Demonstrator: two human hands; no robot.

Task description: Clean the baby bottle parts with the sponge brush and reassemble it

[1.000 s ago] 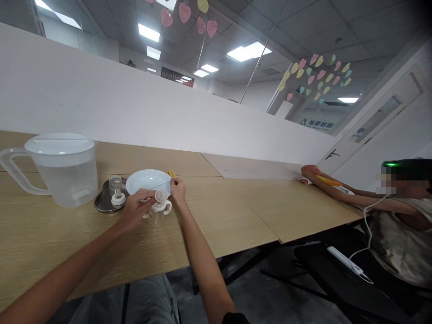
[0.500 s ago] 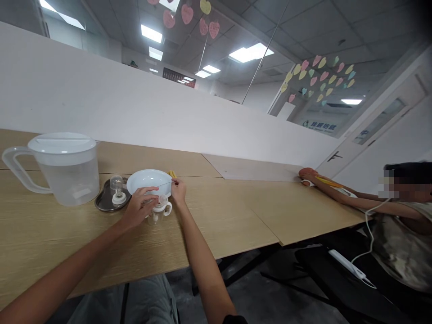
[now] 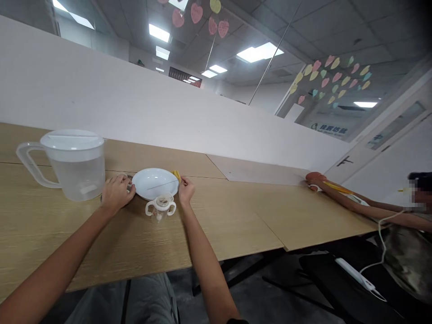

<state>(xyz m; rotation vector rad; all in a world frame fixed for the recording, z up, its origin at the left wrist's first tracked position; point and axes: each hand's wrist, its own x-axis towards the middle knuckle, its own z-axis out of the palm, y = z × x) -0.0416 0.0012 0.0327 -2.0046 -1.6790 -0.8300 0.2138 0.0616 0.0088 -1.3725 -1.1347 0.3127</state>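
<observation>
My left hand [image 3: 117, 191] is curled over the dark tray [image 3: 129, 200], left of the white bowl [image 3: 151, 174]. Its fingers cover most of the tray, and a clear rounded cap [image 3: 123, 174] shows just past them. What they grip is hidden. At the bowl's right rim my right hand [image 3: 186, 191] pinches a thin rod [image 3: 164, 184], which slants across the inside of the bowl. A small yellow thing [image 3: 176, 174] shows just beyond these fingers. In front of the bowl stands a clear baby bottle [image 3: 160, 211] with two white handles, untouched by either hand.
A large lidded pitcher [image 3: 79, 173] stands left of the tray. Behind the wooden table [image 3: 229, 216] runs a white wall [image 3: 168, 117]. At the far right a person's arms [image 3: 357, 200] reach over the table towards an orange-brown object [image 3: 316, 176]. A power strip [image 3: 356, 273] lies below.
My left hand has left the bottle and moved left onto the tray. The bottle now stands uncovered with both handles showing. My right hand still pinches the thin rod. The view has shifted slightly.
</observation>
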